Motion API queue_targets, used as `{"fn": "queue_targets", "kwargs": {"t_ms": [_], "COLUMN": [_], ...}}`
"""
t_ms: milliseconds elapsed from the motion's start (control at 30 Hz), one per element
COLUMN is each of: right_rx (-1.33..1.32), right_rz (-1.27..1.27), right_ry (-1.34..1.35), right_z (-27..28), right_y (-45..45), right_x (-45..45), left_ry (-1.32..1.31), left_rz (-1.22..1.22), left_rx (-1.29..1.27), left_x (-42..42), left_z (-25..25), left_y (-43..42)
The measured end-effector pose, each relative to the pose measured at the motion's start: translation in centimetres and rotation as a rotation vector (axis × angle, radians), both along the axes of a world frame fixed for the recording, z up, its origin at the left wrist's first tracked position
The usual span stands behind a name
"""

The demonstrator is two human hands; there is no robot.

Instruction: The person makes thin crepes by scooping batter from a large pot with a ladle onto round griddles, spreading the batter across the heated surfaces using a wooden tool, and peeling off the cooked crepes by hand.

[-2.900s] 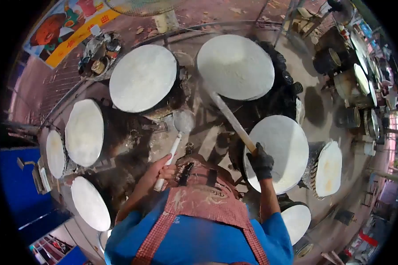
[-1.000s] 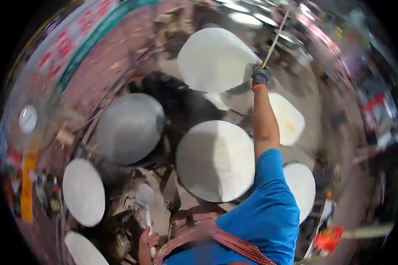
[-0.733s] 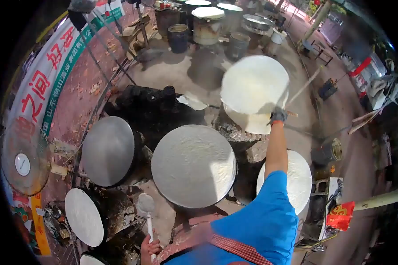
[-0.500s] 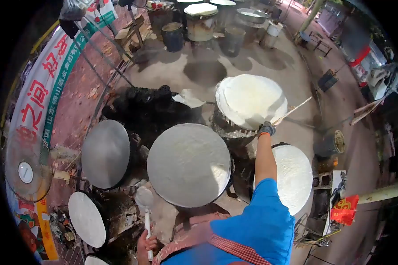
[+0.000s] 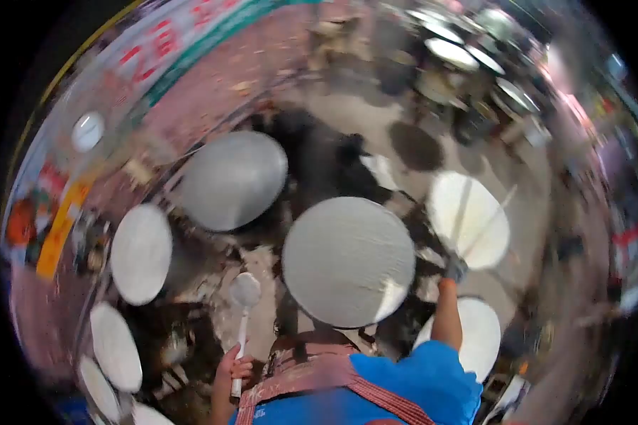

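Note:
My left hand [image 5: 235,368] is closed around the pale handle of a ladle [image 5: 245,290], whose round bowl points away from me. On my outstretched right arm, my right hand [image 5: 455,269] wears a dark glove and is closed on a thin stick [image 5: 496,214]. The stick slants up and to the right across a stack of thin round flatbreads [image 5: 448,204]; blur hides whether it touches them. In front of me, a large round griddle [image 5: 347,255] carries a greyish-white layer, brighter at its lower right. Beneath my right arm, another griddle [image 5: 480,340] holds a white layer, partly hidden by my sleeve.
A bare grey griddle [image 5: 234,180] stands to the left. Several white-covered griddles [image 5: 142,255] curve down the left side. A black heap [image 5: 319,152] lies behind the middle griddle. Round white-topped containers [image 5: 452,54] stand at the back, and a banner [image 5: 163,49] runs along the far left.
My view has turned to the left, so the scene has shifted right and more griddles show on the left. Both hands keep their hold; the stick now lies over the stack from my viewpoint.

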State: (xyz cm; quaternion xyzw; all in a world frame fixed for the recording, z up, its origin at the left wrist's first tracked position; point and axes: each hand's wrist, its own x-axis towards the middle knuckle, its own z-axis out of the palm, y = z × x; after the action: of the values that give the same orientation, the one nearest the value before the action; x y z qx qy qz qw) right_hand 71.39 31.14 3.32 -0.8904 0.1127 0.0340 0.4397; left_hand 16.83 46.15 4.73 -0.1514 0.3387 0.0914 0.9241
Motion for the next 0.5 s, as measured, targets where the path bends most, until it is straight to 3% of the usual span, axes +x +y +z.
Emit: {"fn": "queue_targets", "kwargs": {"t_ms": [67, 100, 167, 200, 233, 267, 300, 367, 433, 467, 500], "right_rx": [-0.138, -0.283, -0.221, 0.136, 0.23, 0.324, 0.092, 0.088, 0.191, 0.244, 0.244], "right_rz": [0.36, 0.42, 0.748, 0.937, 1.097, 1.245, 1.369, 1.678, 2.062, 2.219, 2.418], "right_ry": [-0.132, 0.013, -0.371, -0.147, -0.154, -0.152, -0.26, 0.223, -0.299, -0.241, -0.416], "right_z": [-8.8, -3.3, -6.9, -7.9, -8.3, -8.1, -7.4, -4.2, -5.7, -5.9, -7.6], "right_y": [-1.6, 1.3, 4.5, 7.9, 10.6, 13.4, 16.5, 18.0, 17.9, 17.2, 17.6], "right_x": [1.8, -1.9, -4.9, -6.4, -9.9, -14.2, -19.2, -28.7, -38.6, -43.1, -47.5], "left_ry": [-0.022, -0.041, 0.133, 0.252, 0.396, 0.118, -0.192, 0.126, -0.01, -0.05, -0.025], "left_rz": [0.068, 0.146, 0.253, 0.333, 0.404, 0.5, 0.571, 0.82, 1.143, 1.249, 1.384], "left_rx": [-0.02, -0.026, 0.227, 0.324, 0.397, 0.238, 0.131, 0.199, 0.078, 0.138, 0.139], "left_x": [-2.1, -3.3, -3.9, -4.0, -5.0, -7.2, -8.9, -10.6, -12.9, -13.6, -14.7], "left_z": [-0.5, -0.7, 1.6, 2.8, 3.5, -0.3, -1.9, -1.7, 1.1, 1.1, 1.3], "left_y": [-1.7, -3.5, -7.4, -8.9, -11.4, -13.5, -15.7, -20.5, -26.5, -29.7, -32.7]}}
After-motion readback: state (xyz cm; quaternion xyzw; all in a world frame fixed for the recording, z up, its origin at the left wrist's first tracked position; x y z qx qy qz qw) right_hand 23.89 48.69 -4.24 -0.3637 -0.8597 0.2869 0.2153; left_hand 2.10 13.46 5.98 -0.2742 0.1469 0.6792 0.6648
